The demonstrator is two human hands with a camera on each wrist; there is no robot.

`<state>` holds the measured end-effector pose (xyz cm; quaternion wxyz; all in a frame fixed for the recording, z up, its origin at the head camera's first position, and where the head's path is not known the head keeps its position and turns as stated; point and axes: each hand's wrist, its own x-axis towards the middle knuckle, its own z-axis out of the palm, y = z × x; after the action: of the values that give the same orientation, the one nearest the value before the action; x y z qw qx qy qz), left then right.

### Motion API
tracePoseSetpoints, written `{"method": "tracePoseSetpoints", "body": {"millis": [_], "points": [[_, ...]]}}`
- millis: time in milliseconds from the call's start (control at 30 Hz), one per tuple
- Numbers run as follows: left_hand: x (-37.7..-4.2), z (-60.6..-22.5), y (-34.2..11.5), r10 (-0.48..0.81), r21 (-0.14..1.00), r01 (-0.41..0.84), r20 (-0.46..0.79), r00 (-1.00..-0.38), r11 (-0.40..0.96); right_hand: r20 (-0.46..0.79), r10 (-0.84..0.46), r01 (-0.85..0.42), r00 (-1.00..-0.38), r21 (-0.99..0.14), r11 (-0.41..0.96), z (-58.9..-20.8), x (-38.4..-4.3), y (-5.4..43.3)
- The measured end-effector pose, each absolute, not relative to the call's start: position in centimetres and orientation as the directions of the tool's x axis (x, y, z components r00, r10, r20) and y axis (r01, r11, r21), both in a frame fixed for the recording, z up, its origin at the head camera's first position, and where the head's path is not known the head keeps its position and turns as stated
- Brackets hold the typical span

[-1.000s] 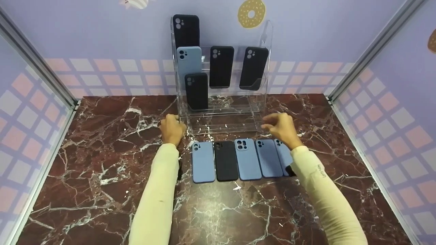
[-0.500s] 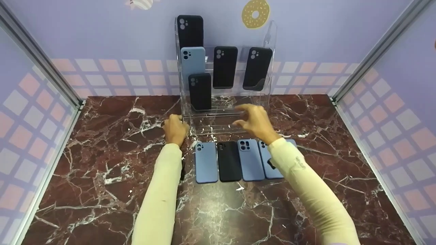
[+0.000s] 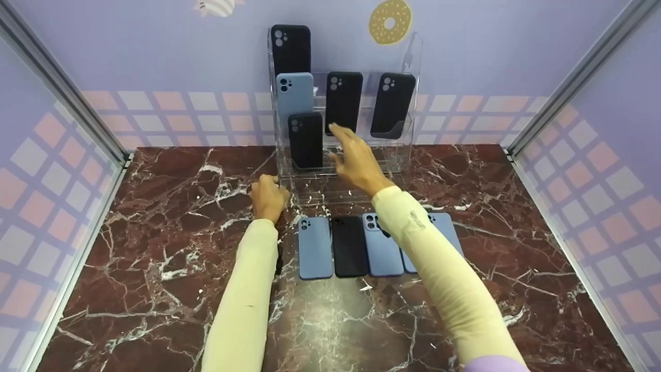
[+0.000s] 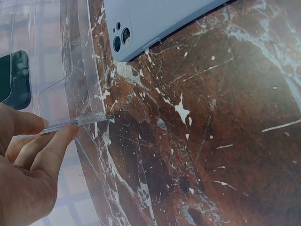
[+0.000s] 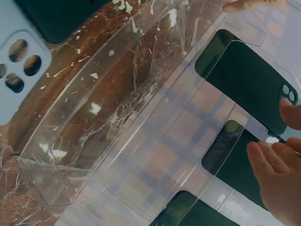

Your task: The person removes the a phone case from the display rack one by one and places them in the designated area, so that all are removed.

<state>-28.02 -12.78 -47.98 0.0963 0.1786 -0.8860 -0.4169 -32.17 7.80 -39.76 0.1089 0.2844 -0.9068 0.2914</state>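
Observation:
My left hand (image 3: 269,199) pinches the side panel of a clear acrylic display stand (image 4: 89,120) at its left front. My right hand (image 3: 359,163) is over the stand's front tiers, thumb and fingers apart. In the right wrist view, its thumb overlaps the camera cutout of the lower-left black phone case (image 5: 254,80). The fingers lie over the middle black phone case (image 5: 242,160). Behind the lower-left case stands a light blue case (image 3: 294,95), with another black case (image 3: 292,51) above it. One more black case (image 3: 392,106) leans at the right.
A row of phone cases lies in front of the stand: a blue one (image 3: 315,248), a black one (image 3: 350,248), a blue one with a large camera cutout (image 3: 383,256), and others partly under my right sleeve (image 3: 428,253). Patterned walls enclose the marbled table (image 3: 155,310).
My right hand has moved left and farther in, from the stand's right front to beside the lower-left black phone case. My left hand keeps its grip on the stand.

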Motion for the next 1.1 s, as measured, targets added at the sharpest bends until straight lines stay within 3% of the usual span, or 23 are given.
{"method": "tracePoseSetpoints", "body": {"millis": [167, 600, 767, 933, 1100], "points": [[-28.0, -47.9, -12.8, -0.393, 0.770, -0.230, 0.030, -0.919, 0.596, 0.400, -0.470, -0.616, -0.787, -0.450, 0.647, -39.6, -33.3, 6.6], [-27.9, -48.0, -12.8, -0.396, 0.768, -0.225, 0.040, -0.917, 0.599, 0.269, -0.514, -0.575, -0.815, -0.493, 0.653, -38.8, -34.9, 5.0], [-27.9, -48.0, -12.9, -0.399, 0.771, -0.234, 0.030, -0.916, 0.593, 0.388, -0.469, -0.608, -0.794, -0.530, 0.591, -39.0, -35.2, 4.6], [-27.8, -47.9, -12.9, -0.399, 0.775, -0.231, 0.030, -0.916, 0.589, 0.546, -0.318, -0.627, -0.775, -0.602, 0.494, -39.7, -35.2, 4.5], [-27.8, -48.0, -12.9, -0.399, 0.775, -0.233, 0.028, -0.916, 0.588, 0.586, -0.195, -0.606, -0.787, -0.673, 0.424, -40.3, -35.1, 4.4]]}}
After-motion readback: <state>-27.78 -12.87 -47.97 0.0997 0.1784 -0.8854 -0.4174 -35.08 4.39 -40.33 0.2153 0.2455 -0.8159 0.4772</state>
